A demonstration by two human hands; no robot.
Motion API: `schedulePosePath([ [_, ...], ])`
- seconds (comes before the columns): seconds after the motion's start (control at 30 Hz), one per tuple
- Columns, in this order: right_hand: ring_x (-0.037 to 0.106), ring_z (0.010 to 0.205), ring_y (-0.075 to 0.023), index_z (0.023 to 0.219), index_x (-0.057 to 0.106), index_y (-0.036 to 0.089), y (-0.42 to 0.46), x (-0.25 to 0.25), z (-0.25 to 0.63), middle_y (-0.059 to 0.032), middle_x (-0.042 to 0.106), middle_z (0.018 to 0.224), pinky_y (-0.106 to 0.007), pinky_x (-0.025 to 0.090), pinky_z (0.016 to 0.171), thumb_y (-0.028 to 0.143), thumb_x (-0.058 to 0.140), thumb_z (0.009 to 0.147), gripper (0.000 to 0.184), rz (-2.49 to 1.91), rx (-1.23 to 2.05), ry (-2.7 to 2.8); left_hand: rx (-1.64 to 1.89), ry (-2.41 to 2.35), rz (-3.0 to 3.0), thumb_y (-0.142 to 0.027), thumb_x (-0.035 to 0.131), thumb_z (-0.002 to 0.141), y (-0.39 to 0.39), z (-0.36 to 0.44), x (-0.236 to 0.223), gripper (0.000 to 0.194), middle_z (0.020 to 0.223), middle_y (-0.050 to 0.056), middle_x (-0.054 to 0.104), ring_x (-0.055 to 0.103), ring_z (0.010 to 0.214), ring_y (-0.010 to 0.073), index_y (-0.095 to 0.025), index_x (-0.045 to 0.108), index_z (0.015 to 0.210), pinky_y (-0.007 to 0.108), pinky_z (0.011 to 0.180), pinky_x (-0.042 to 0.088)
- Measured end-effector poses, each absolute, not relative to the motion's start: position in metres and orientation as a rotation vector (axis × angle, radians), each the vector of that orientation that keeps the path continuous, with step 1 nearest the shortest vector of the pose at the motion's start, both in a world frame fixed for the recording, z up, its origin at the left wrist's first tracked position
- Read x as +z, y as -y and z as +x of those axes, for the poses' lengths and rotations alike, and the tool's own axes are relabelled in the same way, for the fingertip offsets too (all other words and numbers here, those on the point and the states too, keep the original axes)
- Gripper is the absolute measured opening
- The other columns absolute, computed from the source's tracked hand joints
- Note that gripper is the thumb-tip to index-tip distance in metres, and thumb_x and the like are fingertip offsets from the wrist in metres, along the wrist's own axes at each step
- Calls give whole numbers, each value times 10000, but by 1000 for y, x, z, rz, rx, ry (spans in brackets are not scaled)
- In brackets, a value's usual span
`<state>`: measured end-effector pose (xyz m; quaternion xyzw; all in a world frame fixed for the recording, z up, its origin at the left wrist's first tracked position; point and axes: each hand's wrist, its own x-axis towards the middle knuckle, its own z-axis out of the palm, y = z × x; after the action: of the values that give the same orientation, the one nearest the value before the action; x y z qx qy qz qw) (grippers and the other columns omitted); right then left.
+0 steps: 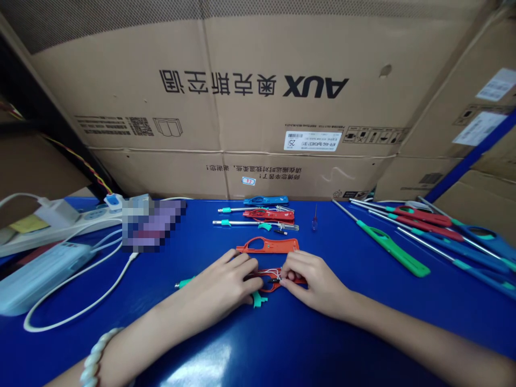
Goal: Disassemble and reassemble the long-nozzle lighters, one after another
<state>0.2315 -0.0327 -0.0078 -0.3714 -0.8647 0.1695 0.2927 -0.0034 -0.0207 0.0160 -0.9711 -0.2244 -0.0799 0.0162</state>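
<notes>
A red half shell of a long-nosed gas lighter lies on the table between my hands, with thin white wires looped in it. My left hand is closed over the nose end, fingers bent round it, and a metal tube tip sticks out past the wrist. A teal trigger piece shows below those fingers. My right hand pinches a small black part at the wires, thumb against forefinger. Just beyond lies a matching red shell half.
Further back lie lighter parts: a blue shell, red shells and metal tubes. A small screwdriver stands nearby. Several whole lighters are at right. A power bank, white cable and power strip occupy the left.
</notes>
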Motion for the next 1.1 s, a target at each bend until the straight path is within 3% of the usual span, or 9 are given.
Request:
schedulePosePath([
  [0.13, 495, 652, -131, 754, 531, 178, 33, -8, 232, 0, 544, 705, -236, 372, 601, 97, 564, 829, 115, -983, 454, 2303, -292, 596, -3006, -189, 531, 931, 23, -2, 15, 137, 1026, 66, 580, 516, 936, 224, -190, 592, 1054, 349, 799, 351],
  [0.3, 493, 660, -133, 768, 531, 180, 32, -9, 233, -1, 548, 720, -242, 376, 612, 110, 574, 836, 106, -981, 456, 2315, -271, 496, -2994, -142, 449, 965, 30, 2, 17, 151, 879, 44, 592, 498, 793, 186, -150, 599, 951, 310, 717, 351],
  [0.67, 497, 675, -144, 780, 547, 164, 34, -9, 233, -9, 559, 728, -253, 375, 620, 94, 590, 833, 98, -1021, 455, 2330, -252, 781, -3092, -137, 510, 924, 9, 8, 23, 102, 921, 41, 602, 538, 857, 189, -158, 602, 884, 314, 774, 384],
  [0.87, 492, 670, -145, 777, 547, 170, 34, -9, 232, -6, 553, 721, -255, 371, 620, 95, 587, 837, 105, -1012, 459, 2312, -189, 693, -3134, -61, 525, 886, 4, 16, 24, 131, 929, 32, 611, 533, 894, 194, -161, 597, 931, 366, 902, 355],
  [1.1, 492, 666, -142, 762, 547, 175, 34, -11, 231, 2, 552, 708, -254, 371, 624, 89, 596, 833, 121, -1028, 495, 2272, -227, 664, -3176, -144, 507, 930, 0, 20, 24, 79, 926, 43, 610, 518, 868, 194, -151, 586, 935, 338, 842, 376],
])
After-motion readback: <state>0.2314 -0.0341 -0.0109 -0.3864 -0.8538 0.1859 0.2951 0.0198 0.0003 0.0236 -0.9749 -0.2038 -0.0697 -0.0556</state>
